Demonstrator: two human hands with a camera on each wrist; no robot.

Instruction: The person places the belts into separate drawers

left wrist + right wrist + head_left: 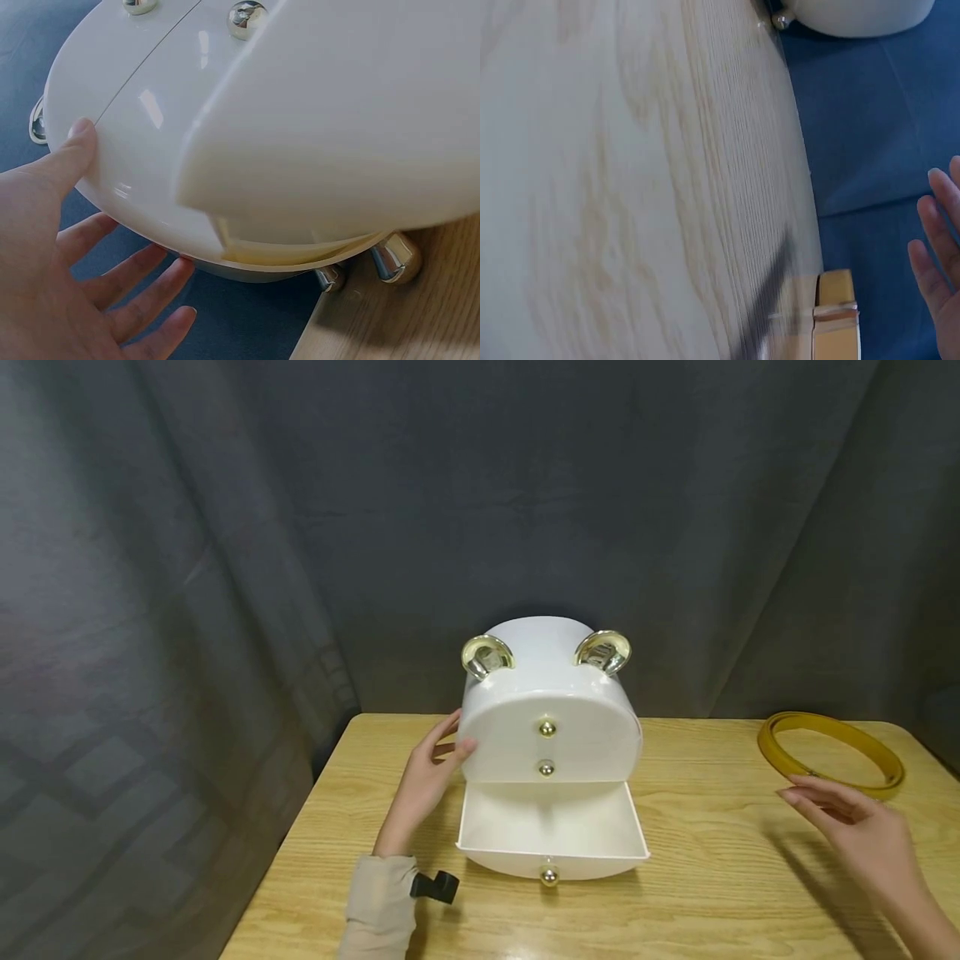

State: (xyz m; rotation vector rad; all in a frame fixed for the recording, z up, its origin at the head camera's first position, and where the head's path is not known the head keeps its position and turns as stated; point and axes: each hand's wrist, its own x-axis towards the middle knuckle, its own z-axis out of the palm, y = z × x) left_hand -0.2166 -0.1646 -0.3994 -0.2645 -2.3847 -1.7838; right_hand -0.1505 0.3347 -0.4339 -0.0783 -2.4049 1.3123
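Observation:
A white storage box (551, 739) with two gold ears and gold ball knobs stands on the table, its bottom drawer (551, 827) pulled out. My left hand (423, 785) is at the box's left side. In the left wrist view, its thumb (79, 142) touches the front face while the fingers spread loosely along the side. On the right lies a yellow belt-like band (772, 750), coiled into a ring. My right hand (862, 827) hovers just in front of this ring, fingers lightly bent and holding nothing. The right wrist view catches only its fingers (934, 225).
The wooden table (705, 877) carries the box near its middle. Dark grey curtain (450, 527) hangs behind and to the left. A black wrist mount (437, 887) sticks out from my left sleeve, near the drawer's front left corner.

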